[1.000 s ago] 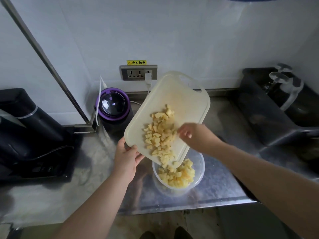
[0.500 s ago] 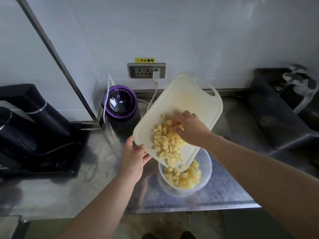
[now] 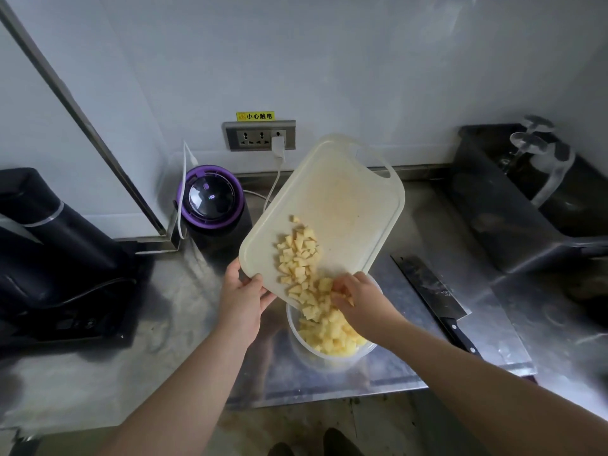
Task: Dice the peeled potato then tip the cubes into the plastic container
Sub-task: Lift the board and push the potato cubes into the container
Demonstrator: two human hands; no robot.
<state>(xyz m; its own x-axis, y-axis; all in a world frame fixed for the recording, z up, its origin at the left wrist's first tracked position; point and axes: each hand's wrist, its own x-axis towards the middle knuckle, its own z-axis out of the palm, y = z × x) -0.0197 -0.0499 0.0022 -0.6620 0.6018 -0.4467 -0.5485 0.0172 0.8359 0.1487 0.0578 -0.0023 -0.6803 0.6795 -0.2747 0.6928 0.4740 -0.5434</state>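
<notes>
White board point(image 3: 345, 205), tilted over tub point(image 3: 332, 359): your left grip point(image 3: 243, 301) clasps its corner; right grip point(image 3: 365, 301), fingers curled, rakes cubes point(image 3: 299, 255).

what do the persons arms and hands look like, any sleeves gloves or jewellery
No sleeve is in view: both arms are bare right to the frame's edge. The left hand and right hand wear no gloves, and no watch, bracelet or ring shows on either.
</notes>
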